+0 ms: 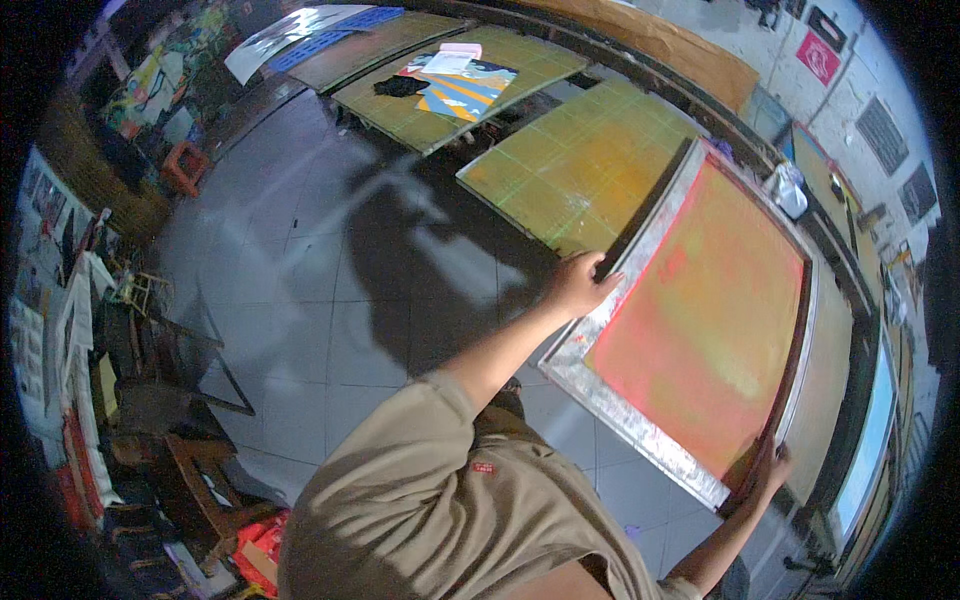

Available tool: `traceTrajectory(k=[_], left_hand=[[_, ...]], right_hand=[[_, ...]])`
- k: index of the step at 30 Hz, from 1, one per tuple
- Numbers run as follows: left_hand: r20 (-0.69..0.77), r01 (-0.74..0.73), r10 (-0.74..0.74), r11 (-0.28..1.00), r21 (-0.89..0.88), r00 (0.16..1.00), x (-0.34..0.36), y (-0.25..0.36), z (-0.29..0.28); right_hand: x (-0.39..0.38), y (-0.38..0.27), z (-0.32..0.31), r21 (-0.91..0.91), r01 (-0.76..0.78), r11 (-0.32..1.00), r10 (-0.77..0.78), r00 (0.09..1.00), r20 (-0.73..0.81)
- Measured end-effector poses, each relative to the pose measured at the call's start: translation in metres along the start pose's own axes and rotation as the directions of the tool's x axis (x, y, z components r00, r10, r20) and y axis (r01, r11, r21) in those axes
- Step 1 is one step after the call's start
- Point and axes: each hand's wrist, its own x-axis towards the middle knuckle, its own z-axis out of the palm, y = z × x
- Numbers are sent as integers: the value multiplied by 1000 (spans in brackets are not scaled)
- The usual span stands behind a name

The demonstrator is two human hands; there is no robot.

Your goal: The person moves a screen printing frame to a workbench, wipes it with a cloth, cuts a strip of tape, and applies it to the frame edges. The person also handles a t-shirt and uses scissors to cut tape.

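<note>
A large printing screen with a grey metal frame and orange-pink mesh lies tilted over the long work table. My left hand grips the frame's left edge near its upper corner. At the frame's lower right corner my right hand holds the edge, fingers partly hidden behind the frame. Both arms reach out from my tan shirt at the bottom of the view.
Yellow-green gridded pallets run along the table toward the back; one carries a printed cloth in blue and orange. A white bag sits past the screen. Grey tiled floor lies to the left, with chairs and clutter along the wall.
</note>
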Motion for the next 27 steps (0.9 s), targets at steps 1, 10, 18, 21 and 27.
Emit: traceTrajectory(k=[1,10,18,21,27], left_hand=[[36,81,-77,992,-101,996,-5,0,-15],[-428,60,-52,998,5,902,68,-144,-168],[-451,205,-45,927,315,892,272,-295,-282],[-436,269,-1,790,552,900,319,-324,-298],[-198,417,-369,751,513,908,339,-332,-324]], right_hand=[[-3,12,-3,53,-11,999,10,1000,13],[-12,-13,11,13,-143,990,143,990,0],[-26,-75,61,-203,67,977,-123,953,-278],[-50,-195,77,-69,25,997,-38,983,-182],[-70,-228,66,-81,124,989,-120,991,56]])
